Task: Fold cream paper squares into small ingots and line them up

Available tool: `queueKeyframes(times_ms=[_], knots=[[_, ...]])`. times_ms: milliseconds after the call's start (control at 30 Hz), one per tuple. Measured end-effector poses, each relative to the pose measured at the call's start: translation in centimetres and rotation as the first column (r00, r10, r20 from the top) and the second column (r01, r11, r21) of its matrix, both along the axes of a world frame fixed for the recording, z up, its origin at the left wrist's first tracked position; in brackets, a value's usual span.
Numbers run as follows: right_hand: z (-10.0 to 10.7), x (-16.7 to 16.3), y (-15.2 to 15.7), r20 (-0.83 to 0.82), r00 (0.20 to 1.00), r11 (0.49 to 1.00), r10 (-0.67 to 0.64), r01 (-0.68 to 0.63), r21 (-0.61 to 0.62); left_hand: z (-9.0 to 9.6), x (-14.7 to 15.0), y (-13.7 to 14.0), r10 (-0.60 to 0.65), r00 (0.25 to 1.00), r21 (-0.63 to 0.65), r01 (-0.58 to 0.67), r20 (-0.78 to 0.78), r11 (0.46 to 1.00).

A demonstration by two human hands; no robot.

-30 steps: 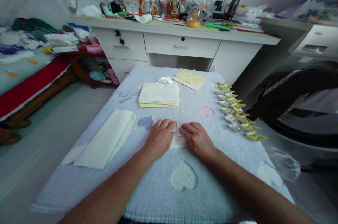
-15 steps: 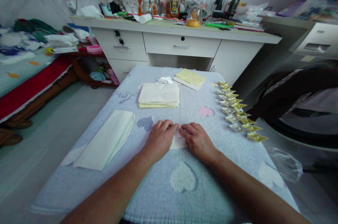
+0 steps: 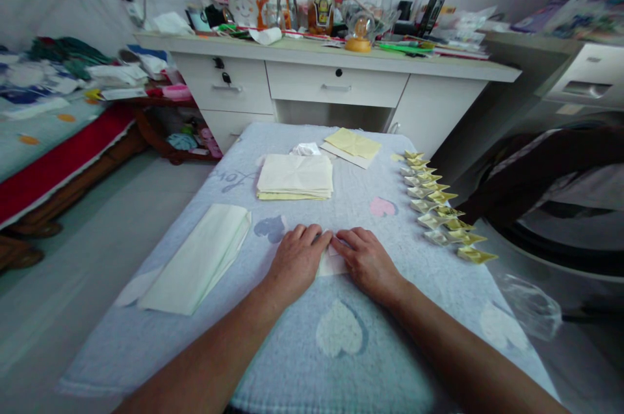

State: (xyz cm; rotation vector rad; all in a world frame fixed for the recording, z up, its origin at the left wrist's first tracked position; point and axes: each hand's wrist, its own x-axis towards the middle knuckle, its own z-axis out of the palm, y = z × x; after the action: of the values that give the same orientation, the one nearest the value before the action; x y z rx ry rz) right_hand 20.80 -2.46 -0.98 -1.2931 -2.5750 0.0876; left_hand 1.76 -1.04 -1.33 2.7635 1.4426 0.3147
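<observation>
A small piece of pale paper point(image 3: 332, 266) lies on the cloth-covered table in front of me, folded at its upper end. My left hand point(image 3: 299, 259) grips its left side, thumb and fingers pressed together at the top. From the right, my right hand point(image 3: 369, 262) bears on the paper with bent fingers, their tips close to my left thumb. Both hands hide much of the paper. Beyond them sits a stack of cream and yellow paper sheets point(image 3: 295, 175). To the right, folded paper boats point(image 3: 433, 206) stand in a double row.
A long folded pale-green paper point(image 3: 197, 261) lies at the left. Yellow and white sheets point(image 3: 353, 144) and a crumpled white tissue point(image 3: 306, 149) are at the far side. Behind stands a cluttered desk point(image 3: 336, 56); a washing machine point(image 3: 580, 95) is at the right, a clear plastic bag point(image 3: 529, 307) below.
My fingertips have shifted slightly along the paper's top, the left thumb now nearer my right fingers. The view has moved very slightly; everything else lies as before.
</observation>
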Motion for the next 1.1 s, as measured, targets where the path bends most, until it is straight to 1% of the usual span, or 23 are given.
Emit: queueKeyframes(times_ms=[233,467,700,900,1100], knots=[[-0.3,0.1,0.1,-0.001,1.000,1.000,0.002,-0.002,0.007,-0.2,0.1,0.0,0.011,1.000,0.010,-0.011,-0.014,1.000],[-0.2,0.4,0.2,0.011,1.000,1.000,0.013,-0.013,0.017,0.0,0.0,0.1,-0.008,1.000,-0.011,0.008,-0.001,1.000],[0.1,1.1,0.0,0.012,0.997,0.997,0.071,-0.071,0.016,0.0,-0.2,0.3,-0.012,1.000,-0.024,0.012,-0.003,1.000],[-0.3,1.2,-0.1,-0.011,0.998,0.998,0.058,-0.057,0.038,-0.1,-0.3,0.4,-0.021,1.000,-0.018,0.020,-0.011,1.000],[0.1,1.2,-0.2,-0.040,0.998,0.998,0.057,-0.057,0.016,-0.1,-0.3,0.5,-0.019,1.000,-0.019,0.019,-0.021,1.000]])
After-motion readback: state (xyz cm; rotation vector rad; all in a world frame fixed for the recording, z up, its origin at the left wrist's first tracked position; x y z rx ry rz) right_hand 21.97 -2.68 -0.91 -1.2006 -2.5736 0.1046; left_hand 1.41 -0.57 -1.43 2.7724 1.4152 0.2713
